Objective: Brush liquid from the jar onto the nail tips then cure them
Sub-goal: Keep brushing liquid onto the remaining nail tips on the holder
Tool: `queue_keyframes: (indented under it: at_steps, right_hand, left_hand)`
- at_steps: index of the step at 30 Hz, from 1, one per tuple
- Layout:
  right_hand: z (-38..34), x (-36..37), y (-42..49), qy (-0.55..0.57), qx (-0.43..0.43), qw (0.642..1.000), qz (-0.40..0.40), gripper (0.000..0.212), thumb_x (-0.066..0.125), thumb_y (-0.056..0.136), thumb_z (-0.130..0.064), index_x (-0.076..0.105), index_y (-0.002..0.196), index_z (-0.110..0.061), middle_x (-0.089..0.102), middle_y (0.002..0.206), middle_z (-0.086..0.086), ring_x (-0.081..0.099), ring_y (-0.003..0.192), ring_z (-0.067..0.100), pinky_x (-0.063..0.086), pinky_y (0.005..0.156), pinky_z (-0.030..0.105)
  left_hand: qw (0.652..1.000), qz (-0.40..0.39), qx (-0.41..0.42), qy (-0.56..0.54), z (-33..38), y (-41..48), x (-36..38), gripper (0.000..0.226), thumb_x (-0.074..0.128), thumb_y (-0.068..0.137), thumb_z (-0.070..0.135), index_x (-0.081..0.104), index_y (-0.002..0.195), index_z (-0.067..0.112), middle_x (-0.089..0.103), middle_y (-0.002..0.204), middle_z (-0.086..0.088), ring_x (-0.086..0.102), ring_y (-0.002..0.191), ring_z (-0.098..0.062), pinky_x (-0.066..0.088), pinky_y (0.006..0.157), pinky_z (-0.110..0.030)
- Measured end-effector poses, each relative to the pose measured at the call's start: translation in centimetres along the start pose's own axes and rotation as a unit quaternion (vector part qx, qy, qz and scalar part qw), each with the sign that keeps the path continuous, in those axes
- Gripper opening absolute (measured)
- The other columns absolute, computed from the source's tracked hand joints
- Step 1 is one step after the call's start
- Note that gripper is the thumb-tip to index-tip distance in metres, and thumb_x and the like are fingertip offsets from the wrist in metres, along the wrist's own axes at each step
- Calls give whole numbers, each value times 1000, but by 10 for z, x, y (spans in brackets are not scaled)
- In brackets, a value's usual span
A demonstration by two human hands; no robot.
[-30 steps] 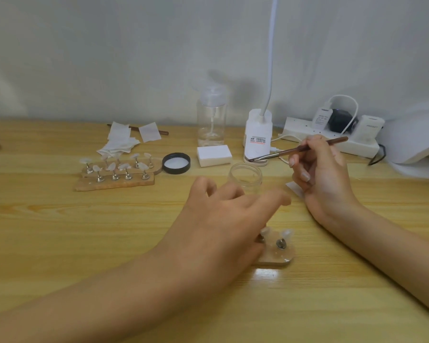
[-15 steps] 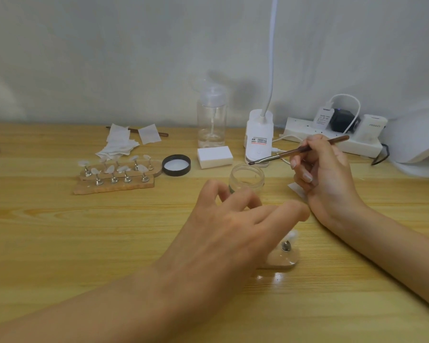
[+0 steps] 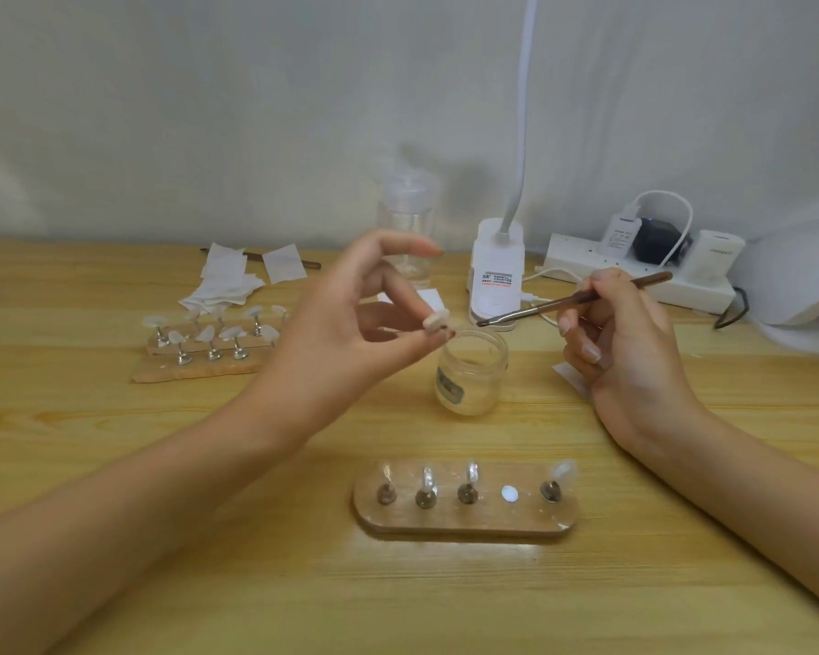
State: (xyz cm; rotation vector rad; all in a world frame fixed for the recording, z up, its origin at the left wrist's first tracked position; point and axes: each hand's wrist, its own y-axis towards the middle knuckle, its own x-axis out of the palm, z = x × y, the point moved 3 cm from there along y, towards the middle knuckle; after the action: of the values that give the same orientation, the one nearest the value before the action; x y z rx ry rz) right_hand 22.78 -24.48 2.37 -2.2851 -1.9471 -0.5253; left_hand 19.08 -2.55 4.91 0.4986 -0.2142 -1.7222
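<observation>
Our left hand [image 3: 336,342] hangs above the surface [image 3: 114,465], its thumb and fingers [image 3: 414,345] pinching one nail tip [image 3: 438,320] by its small stand; the index finger is lifted clear. Just right of and below those fingers stands the open jar [image 3: 471,371]. Our right hand [image 3: 630,356] grips the brush [image 3: 573,301] pen-fashion, fingers curled round the handle, its bristle end pointing left, close to the jar's rim and near the pinched tip but apart from it. Nearer us than both sets of fingers lies the holder [image 3: 464,524] with four pegs and one bare spot [image 3: 509,493]. Left of the left fingers sits a second holder [image 3: 195,366] full of tips.
</observation>
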Motion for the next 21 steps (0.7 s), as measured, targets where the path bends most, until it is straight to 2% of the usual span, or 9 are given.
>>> queue_keyframes:
  at_steps: [4,7,12,17,21]
  right_hand:
    - [1,0,1,0,-2,1000,-10,24,46,101,-21,50,78,-18,57,56,3,30,39,10,28,40,18]
    - [2,0,1,-9,-2,1000,-18,24,46,102,-22,50,79,-18,58,57,3,31,41,11,30,43,19]
    - [2,3,0,-9,-17,999,-51,21,45,101,-23,49,82,-16,60,58,3,32,40,10,29,42,19]
    - [1,4,0,-3,-17,998,-56,21,44,102,-21,48,81,-16,60,58,4,32,40,10,31,43,18]
    - [2,3,1,0,-22,998,-63,22,42,102,-19,48,82,-15,61,59,5,34,41,11,33,44,19]
  left_hand:
    - [1000,17,-13,-17,-19,4,-2,46,78,84,9,59,123,24,69,85,6,69,81,-7,51,74,-20]
    - [1000,21,-7,-20,-24,3,-3,46,78,83,9,59,122,26,71,87,2,69,87,-10,51,71,-23]
    - [999,40,12,-21,-28,0,-4,51,76,80,22,55,126,27,73,87,3,69,86,-10,50,69,-32]
    - [997,64,18,-45,-31,-2,-5,58,77,79,21,50,130,31,75,89,0,74,90,-16,54,64,-22]
    - [997,62,16,-31,-32,-3,-5,65,79,80,16,48,135,36,75,90,-1,75,93,-18,56,57,-26]
